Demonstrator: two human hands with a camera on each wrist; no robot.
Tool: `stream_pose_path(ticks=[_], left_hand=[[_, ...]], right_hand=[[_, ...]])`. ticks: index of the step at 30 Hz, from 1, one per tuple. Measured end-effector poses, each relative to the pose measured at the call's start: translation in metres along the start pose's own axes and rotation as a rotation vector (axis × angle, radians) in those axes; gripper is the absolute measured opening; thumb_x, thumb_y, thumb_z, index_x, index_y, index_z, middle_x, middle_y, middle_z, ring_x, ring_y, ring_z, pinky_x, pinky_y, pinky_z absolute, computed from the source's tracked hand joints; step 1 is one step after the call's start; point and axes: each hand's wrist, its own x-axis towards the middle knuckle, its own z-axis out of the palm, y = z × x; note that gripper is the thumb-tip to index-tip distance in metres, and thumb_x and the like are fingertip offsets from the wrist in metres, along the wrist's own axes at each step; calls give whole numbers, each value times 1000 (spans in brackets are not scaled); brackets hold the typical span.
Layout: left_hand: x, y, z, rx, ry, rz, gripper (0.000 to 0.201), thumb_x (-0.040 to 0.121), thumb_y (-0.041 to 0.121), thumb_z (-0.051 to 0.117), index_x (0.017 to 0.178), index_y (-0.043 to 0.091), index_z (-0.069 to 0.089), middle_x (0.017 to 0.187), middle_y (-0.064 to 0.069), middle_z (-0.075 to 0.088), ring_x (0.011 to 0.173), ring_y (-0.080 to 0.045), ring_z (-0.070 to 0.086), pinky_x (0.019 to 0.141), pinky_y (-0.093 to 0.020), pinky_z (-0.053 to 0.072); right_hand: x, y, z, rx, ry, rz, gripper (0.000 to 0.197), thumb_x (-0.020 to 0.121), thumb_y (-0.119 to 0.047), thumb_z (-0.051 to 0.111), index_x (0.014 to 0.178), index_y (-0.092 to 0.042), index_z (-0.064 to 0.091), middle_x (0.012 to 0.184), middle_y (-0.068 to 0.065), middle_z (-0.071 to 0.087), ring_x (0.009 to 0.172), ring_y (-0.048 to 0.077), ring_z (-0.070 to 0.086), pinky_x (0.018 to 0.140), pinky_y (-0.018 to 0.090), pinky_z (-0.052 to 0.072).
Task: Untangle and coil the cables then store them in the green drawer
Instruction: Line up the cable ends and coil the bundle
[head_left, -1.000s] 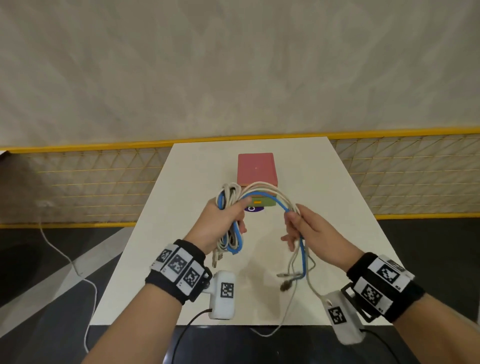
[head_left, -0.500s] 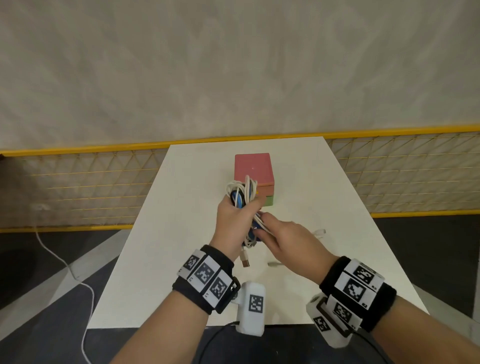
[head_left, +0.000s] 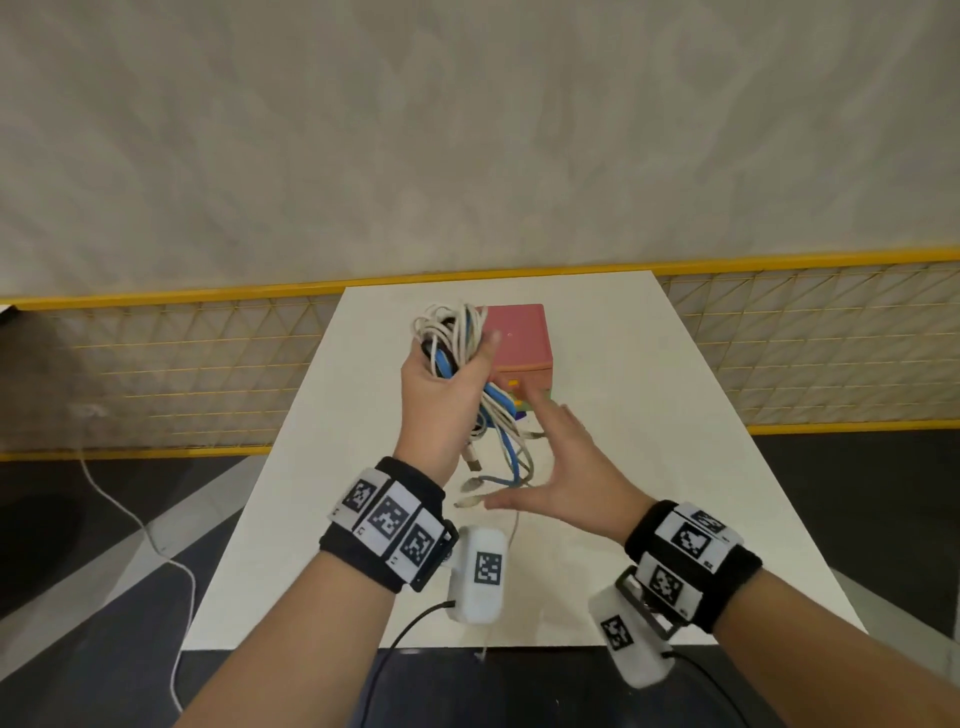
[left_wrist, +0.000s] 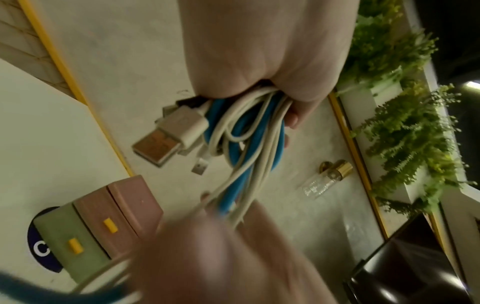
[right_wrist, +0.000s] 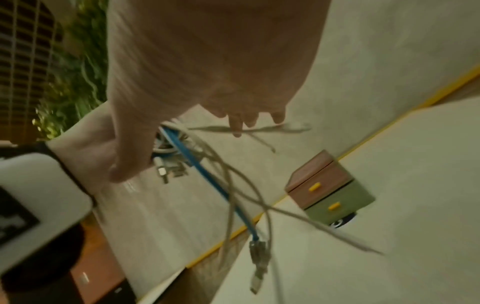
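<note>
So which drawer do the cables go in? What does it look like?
Look at the white table and find the little box of drawers near its far end. The green drawer is the bottom one, under the pink drawer. Both have yellow handles, so go by the colour.

two hands (head_left: 441, 400), one cable bundle (head_left: 452, 332), two drawers (right_wrist: 335, 197)

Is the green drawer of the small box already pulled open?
No, the green drawer with its yellow handle sits flush under the pink drawer of the small box, closed, in the right wrist view.
</note>
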Motion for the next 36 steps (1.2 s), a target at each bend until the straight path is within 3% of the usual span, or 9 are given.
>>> stream_pose_path(ticks=[3,6,10,15,22,27,31,33,36], left_hand=[[-5,2,2,-52,-50,-12,25,87,19,72,104,3,62,60,-4,60,52,-19,63,54,-30,53],[-2,8,-12,-44,-110,15,17,90,17,69,83,5,58,48,3,51,48,-20,57,52,-28,50],[-4,1,-30,126,-290,-56,35,89,21,69,56,25,59,44,3,41,44,-21,49,52,-25,45],[-6,-16,-25,392,-419,-212,20,79,27,80,90,14,69,58,2,59,42,-15,54,52,-25,46],[-8,-31,-26,590,-533,-235,34,62,21,92,84,14,67,68,1,68,54,-9,62,57,-22,50],[-11,-31,-27,661,-585,-172,29,64,13,89,77,24,65,62,17,68,57,7,60,60,-10,46],[-8,-32,-27,667,-587,-188,24,69,14,82,90,15,70,77,0,71,64,-6,62,64,-21,51],[-5,-32,-30,619,-540,-210,21,73,10,77,92,9,69,72,-6,69,59,-8,62,58,-19,51],[-1,-33,-33,478,-462,-219,7,82,4,69,87,3,64,68,-13,68,59,-17,67,62,-25,56]], right_hand=[[6,-1,16,218,-35,97,19,88,-21,64,102,-33,57,91,-12,66,76,-14,59,77,22,48],[6,19,19,120,-87,167,17,91,-14,54,86,-21,69,64,3,61,50,7,52,55,24,44],[18,30,-3,-131,-60,142,7,76,-18,62,72,-19,68,66,0,65,61,15,56,62,35,48],[34,2,-14,-487,-81,20,15,78,-15,60,92,-21,59,71,-8,57,75,22,59,63,27,38],[46,6,-15,-106,-219,48,74,67,-27,72,131,-22,35,100,8,69,88,24,68,77,49,56],[41,1,-29,76,-359,136,115,64,5,74,148,-31,3,94,13,68,79,24,67,73,42,56],[35,6,-36,239,-347,130,103,69,7,73,147,-32,18,107,9,68,84,12,67,70,26,55],[32,12,-42,181,-308,104,80,74,-6,74,141,-26,36,114,4,67,99,16,66,87,33,53],[23,16,-48,-49,-210,45,28,88,-23,64,115,-25,57,99,-4,66,85,13,64,76,27,51]])
